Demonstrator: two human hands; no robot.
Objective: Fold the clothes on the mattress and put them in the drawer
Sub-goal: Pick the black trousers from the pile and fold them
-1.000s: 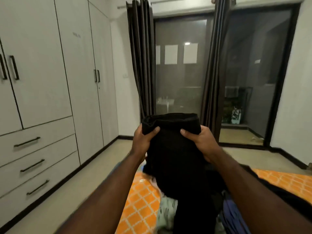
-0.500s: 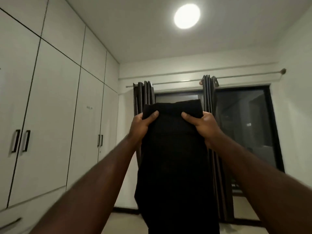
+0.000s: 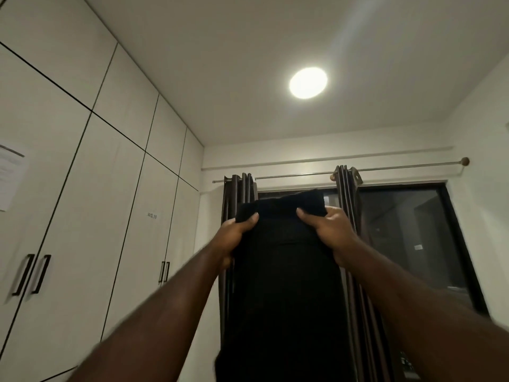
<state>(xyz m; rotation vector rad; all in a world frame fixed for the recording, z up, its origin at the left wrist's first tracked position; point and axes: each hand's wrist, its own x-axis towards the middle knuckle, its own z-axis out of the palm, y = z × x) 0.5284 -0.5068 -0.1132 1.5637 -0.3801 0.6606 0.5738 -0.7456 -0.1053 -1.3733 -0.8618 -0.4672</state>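
Observation:
A black garment (image 3: 283, 285) hangs full length in front of me, held up high by its top edge. My left hand (image 3: 234, 238) grips the top left corner, thumb across the front. My right hand (image 3: 330, 232) grips the top right corner the same way. Both arms are stretched up and forward. The garment's lower end runs out of the frame at the bottom. The mattress and the drawers are out of view.
A white wardrobe (image 3: 82, 216) with black door handles fills the left wall. Dark curtains (image 3: 349, 244) hang on a rod before a dark glass door (image 3: 413, 244) straight ahead. A round ceiling light (image 3: 308, 82) shines above.
Both hands have lifted the black garment from over the mattress to high in the air. The view has tilted upward, so the mattress and drawers have left the frame.

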